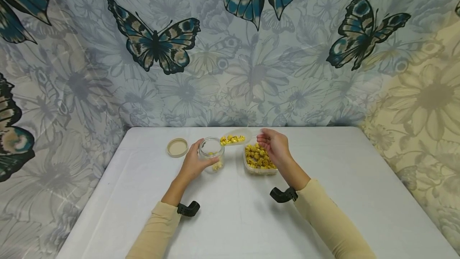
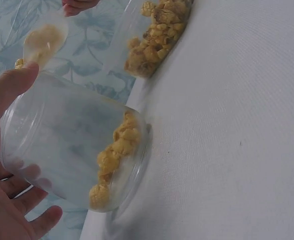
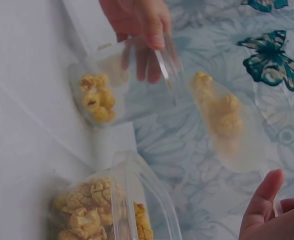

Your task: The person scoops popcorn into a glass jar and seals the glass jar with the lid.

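Near the middle of the head view, the left hand [image 1: 192,165] wraps its fingers and thumb round a small clear jar [image 1: 211,154] standing on the white table [image 1: 230,219]. The left wrist view shows the thumb along the upper left of the glass and the other fingers curled under it at the lower left, with a small heap of popcorn [image 2: 114,160] lying against the jar's bottom.

Just right of the jar, the right hand [image 1: 274,147] holds the handle of a clear plastic scoop [image 1: 235,138] in pinched fingertips (the exact grip is hard to make out in the head view). The scoop's bowl is loaded with yellow popcorn and sits just above and to the right of the jar's mouth; whether it touches the rim cannot be told. In the right wrist view the scoop [image 3: 227,122] hangs in the centre right of the frame, close beside the jar's open mouth.

Below the right hand, a clear plastic tub [image 1: 259,161] filled with popcorn stands on the table, just beside the jar.

A round beige lid [image 1: 177,147] lies flat on the table to the left of the jar, apart from it. Behind the table, in the upper half of the frame, hangs a cloth printed with butterflies [image 1: 158,45].
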Demonstrator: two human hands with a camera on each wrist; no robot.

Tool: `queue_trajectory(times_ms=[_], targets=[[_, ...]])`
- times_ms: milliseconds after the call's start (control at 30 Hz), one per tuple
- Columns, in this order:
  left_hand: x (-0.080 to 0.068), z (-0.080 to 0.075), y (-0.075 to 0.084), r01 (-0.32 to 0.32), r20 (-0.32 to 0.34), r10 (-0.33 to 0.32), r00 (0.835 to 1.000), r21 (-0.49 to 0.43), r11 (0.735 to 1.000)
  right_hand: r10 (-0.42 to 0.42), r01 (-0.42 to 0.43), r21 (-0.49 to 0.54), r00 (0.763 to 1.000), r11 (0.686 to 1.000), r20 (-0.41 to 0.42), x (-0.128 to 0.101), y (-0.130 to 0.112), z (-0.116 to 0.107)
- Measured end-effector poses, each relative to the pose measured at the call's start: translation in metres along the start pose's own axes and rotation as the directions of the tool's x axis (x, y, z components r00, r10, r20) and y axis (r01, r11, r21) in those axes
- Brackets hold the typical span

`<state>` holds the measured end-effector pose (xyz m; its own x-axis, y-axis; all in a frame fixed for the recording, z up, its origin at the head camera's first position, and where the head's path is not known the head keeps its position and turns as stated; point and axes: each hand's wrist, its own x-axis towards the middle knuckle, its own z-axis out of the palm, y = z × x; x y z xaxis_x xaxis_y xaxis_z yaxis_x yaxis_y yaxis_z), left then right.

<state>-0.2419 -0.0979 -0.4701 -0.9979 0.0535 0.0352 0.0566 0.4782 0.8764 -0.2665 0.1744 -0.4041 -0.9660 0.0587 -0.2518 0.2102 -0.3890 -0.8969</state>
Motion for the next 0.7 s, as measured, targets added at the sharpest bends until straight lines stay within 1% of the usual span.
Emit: queue_trajectory(times_ms=[167,333,567,700], targets=[[0.001,0.0,-0.001,-0.021,-0.008,0.021,1.0,-0.017,1.0,-0.017,0.017,-0.007,1.0,1.0,0.009,-0.001,-0.002,0.003],[0.001,0.0,-0.001,-0.029,-0.007,0.029,1.0,-0.025,0.999,-0.051,0.052,-0.045,0.999,0.998,0.017,-0.001,-0.005,0.008],[0.001,-0.001,-0.003,-0.015,-0.009,0.015,1.0,-0.018,1.0,-0.1,0.106,-0.107,0.993,0.989,0.059,0.0,-0.01,0.017],[0.002,-0.001,-0.003,-0.018,-0.001,0.018,1.0,-0.023,1.0,-0.124,0.132,-0.128,0.99,0.983,0.066,0.0,-0.013,0.02]])
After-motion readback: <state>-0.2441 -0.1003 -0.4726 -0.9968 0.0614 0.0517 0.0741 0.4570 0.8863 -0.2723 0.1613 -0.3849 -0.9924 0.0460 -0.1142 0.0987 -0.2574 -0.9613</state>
